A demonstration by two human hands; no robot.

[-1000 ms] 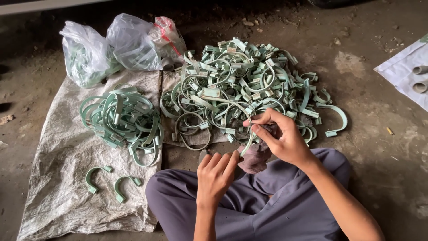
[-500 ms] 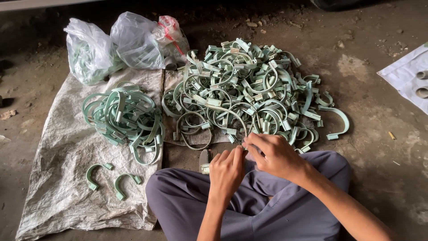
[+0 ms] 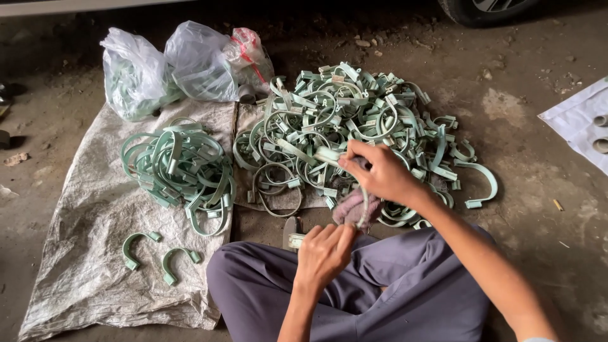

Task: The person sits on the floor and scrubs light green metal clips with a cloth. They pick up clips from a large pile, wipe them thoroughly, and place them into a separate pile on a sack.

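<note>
Both hands [image 3: 354,209] pinch one green clamp [image 3: 362,201] beside the heap's [image 3: 354,120] near edge.

Dim, even daylight, soft shadows, sharp focus, darker top edge

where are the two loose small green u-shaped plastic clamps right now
In the head view, the two small green U-shaped plastic clamps lie lower left on the grey woven sack, below the smaller pile of green clamps.

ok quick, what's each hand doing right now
Left hand: closed on the lower end of a pale green clamp strip.
Right hand: closed, pinching the strip's upper end with a pinkish rag.
</note>
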